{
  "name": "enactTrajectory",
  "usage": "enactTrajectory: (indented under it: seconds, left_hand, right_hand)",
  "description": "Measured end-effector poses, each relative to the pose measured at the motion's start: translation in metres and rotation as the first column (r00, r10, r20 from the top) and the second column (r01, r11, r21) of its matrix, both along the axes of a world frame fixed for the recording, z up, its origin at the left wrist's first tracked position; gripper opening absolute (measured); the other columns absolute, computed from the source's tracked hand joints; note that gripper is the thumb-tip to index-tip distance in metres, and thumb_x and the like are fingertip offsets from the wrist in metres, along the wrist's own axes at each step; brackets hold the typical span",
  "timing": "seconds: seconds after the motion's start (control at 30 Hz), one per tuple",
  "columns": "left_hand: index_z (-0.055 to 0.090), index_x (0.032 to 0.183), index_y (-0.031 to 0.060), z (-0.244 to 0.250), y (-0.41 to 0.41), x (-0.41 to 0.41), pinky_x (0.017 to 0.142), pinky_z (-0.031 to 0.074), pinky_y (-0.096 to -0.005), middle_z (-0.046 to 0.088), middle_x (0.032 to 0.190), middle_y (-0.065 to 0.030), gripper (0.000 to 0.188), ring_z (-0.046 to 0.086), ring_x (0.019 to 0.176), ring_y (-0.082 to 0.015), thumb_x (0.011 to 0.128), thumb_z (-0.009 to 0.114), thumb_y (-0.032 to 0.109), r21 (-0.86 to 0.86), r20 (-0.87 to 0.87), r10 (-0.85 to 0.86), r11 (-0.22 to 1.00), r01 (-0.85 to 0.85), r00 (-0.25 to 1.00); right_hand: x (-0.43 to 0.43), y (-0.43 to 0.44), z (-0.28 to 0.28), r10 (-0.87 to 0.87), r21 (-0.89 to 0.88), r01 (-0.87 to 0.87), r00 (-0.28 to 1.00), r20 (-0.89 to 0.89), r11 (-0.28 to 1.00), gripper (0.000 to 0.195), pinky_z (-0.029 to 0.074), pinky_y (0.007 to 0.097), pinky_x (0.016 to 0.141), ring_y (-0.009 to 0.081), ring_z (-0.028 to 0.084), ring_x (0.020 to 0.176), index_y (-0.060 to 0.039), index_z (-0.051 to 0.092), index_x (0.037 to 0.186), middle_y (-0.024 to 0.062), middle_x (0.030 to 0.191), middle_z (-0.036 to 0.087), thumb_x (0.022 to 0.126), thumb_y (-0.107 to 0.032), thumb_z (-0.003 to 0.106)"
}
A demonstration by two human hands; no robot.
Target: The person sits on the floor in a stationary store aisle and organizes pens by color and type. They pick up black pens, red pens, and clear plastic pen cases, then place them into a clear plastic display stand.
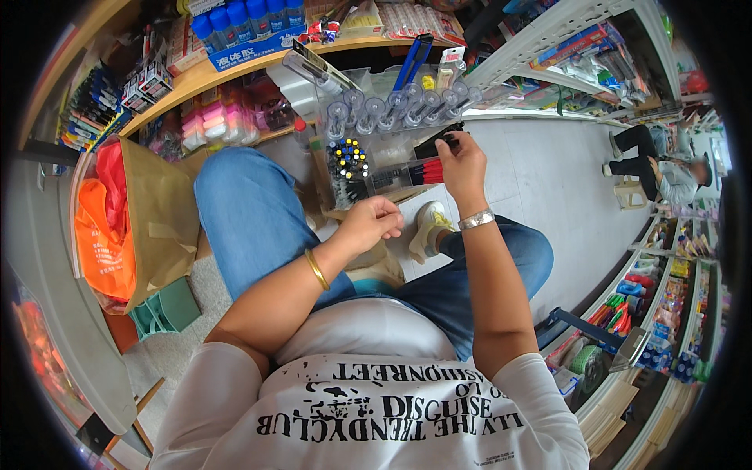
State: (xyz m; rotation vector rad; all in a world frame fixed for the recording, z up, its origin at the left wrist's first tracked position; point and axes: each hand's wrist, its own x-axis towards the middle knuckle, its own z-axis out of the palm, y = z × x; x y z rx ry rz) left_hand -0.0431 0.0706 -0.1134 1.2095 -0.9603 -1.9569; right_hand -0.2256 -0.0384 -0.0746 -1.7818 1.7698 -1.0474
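My right hand (464, 167), with a silver bracelet at the wrist, has its fingertips at small black items at the right end of a clear plastic organizer (382, 141); whether it grips one I cannot tell. Just below those fingers lie red pens (427, 171) in a compartment. My left hand (371, 226) is half curled in front of the organizer, and nothing shows in it. Pens with yellow, white and blue ends (348, 157) stand upright at the organizer's left. Clear round-topped tubes (390, 111) line its back, and a blue utility knife (413, 61) stands behind them.
A wooden shelf (194, 82) holds boxed glue bottles (252, 26) with blue caps. On the left is a brown paper bag (161, 223) with an orange bag (103, 247) inside, beside a green container (167, 308). Stocked shelves (634, 282) stand right; people sit farther off.
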Motion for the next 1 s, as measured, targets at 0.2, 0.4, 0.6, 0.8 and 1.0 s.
enactTrajectory:
  seconds: [0.2,0.4,0.6,0.8,1.0]
  left_hand:
    - [0.059,0.102,0.0019,-0.001,0.0,0.0,0.068,0.05,-0.0258,0.068,0.093,-0.0083,0.014,0.066,0.079,-0.0141,0.091,0.06,0.012,-0.01,0.013,-0.037,0.999,0.037,0.999]
    - [0.059,0.102,0.002,-0.001,0.001,0.0,0.069,0.05,-0.0258,0.068,0.093,-0.0078,0.014,0.065,0.079,-0.0132,0.091,0.06,0.011,-0.002,0.012,-0.039,0.999,0.039,0.999]
    - [0.059,0.101,0.0018,0.0,0.001,-0.001,0.069,0.05,-0.0257,0.068,0.092,-0.0072,0.014,0.065,0.079,-0.0129,0.09,0.06,0.011,-0.009,0.026,-0.05,0.999,0.05,0.998]
    - [0.06,0.1,0.0019,-0.004,0.004,-0.001,0.068,0.049,-0.0254,0.068,0.091,-0.0065,0.013,0.064,0.078,-0.0121,0.09,0.061,0.01,-0.035,0.006,-0.045,0.998,0.045,0.999]
    - [0.06,0.1,0.0017,-0.004,0.004,-0.001,0.07,0.05,-0.0251,0.068,0.091,-0.0061,0.013,0.063,0.079,-0.0117,0.09,0.061,0.009,-0.02,-0.001,-0.032,0.999,0.032,0.999]
  right_hand:
    - [-0.002,-0.006,-0.004,0.016,0.103,-0.002,0.99,-0.137,0.995,0.017,0.051,0.041,0.073,0.0353,0.066,0.079,0.0013,0.065,0.092,0.0185,0.084,0.069,0.08,-0.01,0.07]
    - [-0.003,-0.004,-0.002,0.006,-0.129,-0.034,0.977,-0.214,0.991,0.02,0.053,0.0336,0.064,0.0249,0.065,0.069,0.0037,0.064,0.1,0.017,0.092,0.063,0.081,-0.003,0.068]
    - [-0.001,0.003,0.006,0.005,-0.036,-0.01,0.992,-0.13,0.999,0.019,0.051,0.0385,0.07,0.0312,0.062,0.076,0.001,0.063,0.099,0.0181,0.094,0.059,0.08,-0.002,0.066]
    - [-0.004,0.004,0.005,0.087,-0.012,-0.089,0.991,-0.103,0.996,0.016,0.051,0.0372,0.066,0.0277,0.063,0.071,0.0011,0.064,0.096,0.0166,0.093,0.059,0.08,-0.001,0.066]
    - [-0.002,0.007,0.023,0.121,-0.009,-0.124,0.979,-0.162,0.992,0.013,0.051,0.0358,0.063,0.0263,0.063,0.069,0.0001,0.065,0.093,0.0136,0.086,0.061,0.08,-0.002,0.067]
